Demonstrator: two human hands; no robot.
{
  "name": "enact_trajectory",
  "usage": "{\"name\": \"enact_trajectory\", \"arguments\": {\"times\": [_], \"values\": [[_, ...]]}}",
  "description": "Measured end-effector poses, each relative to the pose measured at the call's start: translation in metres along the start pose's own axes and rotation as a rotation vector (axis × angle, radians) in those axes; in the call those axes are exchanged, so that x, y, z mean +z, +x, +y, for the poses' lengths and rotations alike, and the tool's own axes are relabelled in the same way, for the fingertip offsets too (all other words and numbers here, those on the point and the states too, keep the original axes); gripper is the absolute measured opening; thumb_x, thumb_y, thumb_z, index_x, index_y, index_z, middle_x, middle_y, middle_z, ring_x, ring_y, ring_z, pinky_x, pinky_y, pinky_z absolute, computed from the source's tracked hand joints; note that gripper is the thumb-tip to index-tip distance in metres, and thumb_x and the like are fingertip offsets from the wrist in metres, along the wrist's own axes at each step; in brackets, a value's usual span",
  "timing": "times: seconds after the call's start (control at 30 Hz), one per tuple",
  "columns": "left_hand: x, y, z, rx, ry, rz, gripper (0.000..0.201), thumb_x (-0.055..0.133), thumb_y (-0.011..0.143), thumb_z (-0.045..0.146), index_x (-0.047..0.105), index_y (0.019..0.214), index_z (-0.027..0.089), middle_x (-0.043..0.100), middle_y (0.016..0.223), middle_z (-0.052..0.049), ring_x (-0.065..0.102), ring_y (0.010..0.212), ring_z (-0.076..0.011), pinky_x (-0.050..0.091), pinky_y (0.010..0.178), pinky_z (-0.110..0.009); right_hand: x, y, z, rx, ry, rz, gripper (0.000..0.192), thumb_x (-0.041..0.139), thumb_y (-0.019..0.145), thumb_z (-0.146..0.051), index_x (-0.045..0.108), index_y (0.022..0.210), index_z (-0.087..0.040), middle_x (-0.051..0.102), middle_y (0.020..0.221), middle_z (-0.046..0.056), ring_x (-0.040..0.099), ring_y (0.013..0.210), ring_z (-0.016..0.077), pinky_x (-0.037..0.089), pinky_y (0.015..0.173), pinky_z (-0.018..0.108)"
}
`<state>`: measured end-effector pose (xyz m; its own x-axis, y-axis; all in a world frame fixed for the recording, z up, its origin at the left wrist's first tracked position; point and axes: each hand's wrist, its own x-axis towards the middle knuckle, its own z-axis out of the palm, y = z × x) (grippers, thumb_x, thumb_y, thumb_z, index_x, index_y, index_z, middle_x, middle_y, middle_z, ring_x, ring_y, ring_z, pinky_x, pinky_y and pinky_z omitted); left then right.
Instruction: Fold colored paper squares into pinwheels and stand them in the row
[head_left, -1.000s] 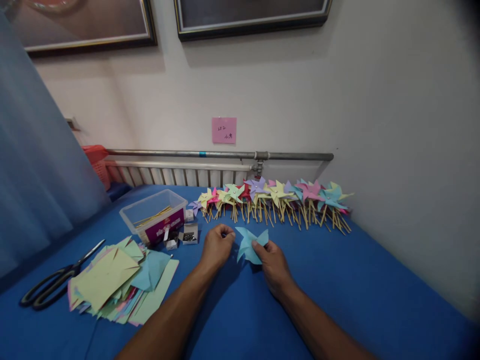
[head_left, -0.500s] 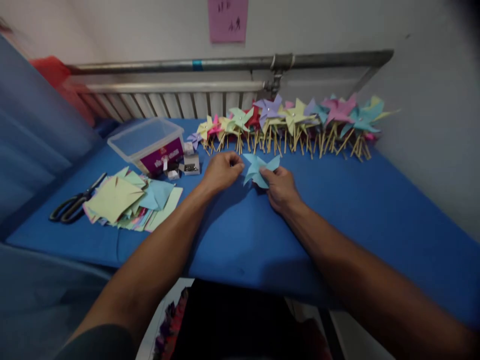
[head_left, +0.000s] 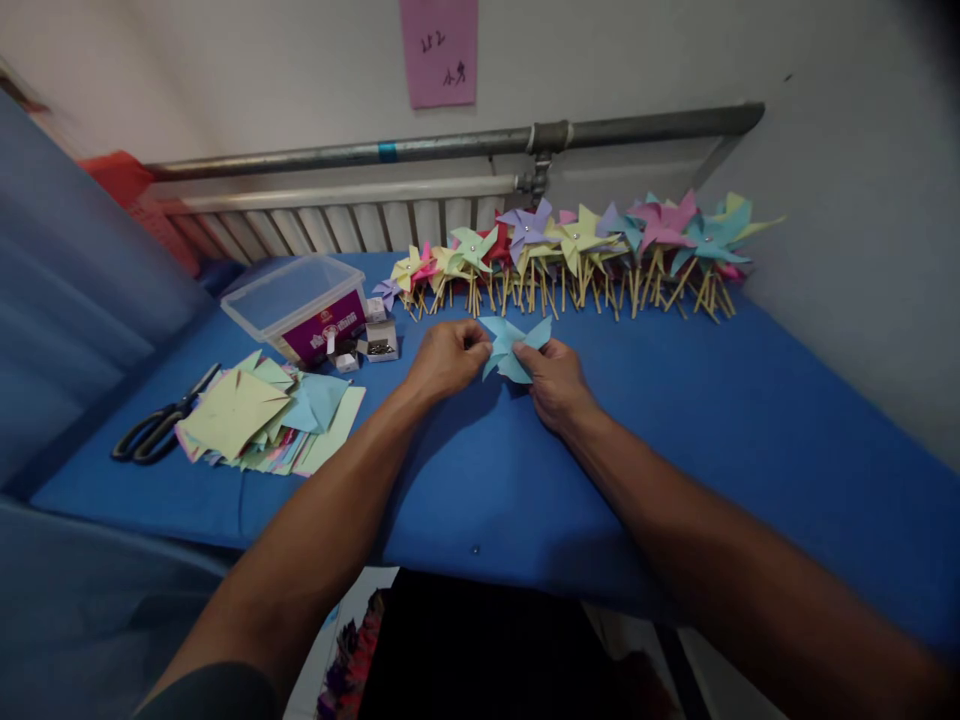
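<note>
A light-blue paper pinwheel (head_left: 507, 345), its points folded in to the middle, is raised just above the blue cloth. My right hand (head_left: 556, 378) grips it from the right, thumb pressed over its centre. At its left edge is my left hand (head_left: 450, 357), thumb and fingertips pinched together; whatever they hold is too small or hidden to make out. The pinched fingertips look to be at or touching the paper's left point, but contact is unclear.
Finished pinwheels on sticks (head_left: 577, 240) line the back. Left stand a clear plastic tub (head_left: 300, 290), a small box of metal pins (head_left: 381, 342), stacked cut paper (head_left: 240, 405) and black-handled scissors (head_left: 154, 430). A tiny shiny pin (head_left: 475, 549) lies near the front edge.
My left hand has come closer to the pinwheel, closing the small gap at its left edge. My right hand keeps its hold. The whole view has shifted slightly.
</note>
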<state>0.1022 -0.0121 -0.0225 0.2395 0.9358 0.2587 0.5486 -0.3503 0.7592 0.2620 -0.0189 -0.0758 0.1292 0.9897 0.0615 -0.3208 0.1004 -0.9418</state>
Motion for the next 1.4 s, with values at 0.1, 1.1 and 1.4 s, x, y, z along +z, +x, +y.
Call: {"name": "enact_trajectory", "arguments": {"times": [0.1,1.1,1.4], "values": [[-0.004,-0.001,0.002,0.031,0.005,0.01,0.01,0.059,0.079,0.021,0.065,0.072,0.017,0.063,0.067,0.002,0.052,0.061,-0.0108,0.039,0.061,-0.025,0.0,0.0,-0.001,0.014,0.026,0.018,0.021,0.079,0.07,-0.032,0.067,0.079,-0.018,0.068,0.071,-0.002,0.061,0.061,0.0119,0.051,0.06,0.025],[0.008,-0.001,0.004,-0.015,-0.227,0.172,0.01,0.062,0.076,0.012,0.069,0.071,0.018,0.068,0.1,-0.006,0.064,0.096,-0.0188,0.05,0.082,-0.029,0.002,-0.005,-0.009,0.032,-0.002,-0.018,0.032,0.084,0.065,-0.039,0.072,0.085,-0.017,0.072,0.074,0.001,0.061,0.061,0.0152,0.047,0.06,0.026],[0.02,-0.002,-0.003,-0.035,-0.179,0.167,0.011,0.062,0.076,0.014,0.065,0.066,0.017,0.064,0.092,-0.004,0.06,0.084,-0.0158,0.048,0.072,-0.026,0.007,-0.009,-0.012,0.039,-0.011,-0.066,0.041,0.085,0.063,-0.044,0.075,0.094,-0.02,0.078,0.092,0.006,0.068,0.075,0.023,0.051,0.067,0.031]]}}
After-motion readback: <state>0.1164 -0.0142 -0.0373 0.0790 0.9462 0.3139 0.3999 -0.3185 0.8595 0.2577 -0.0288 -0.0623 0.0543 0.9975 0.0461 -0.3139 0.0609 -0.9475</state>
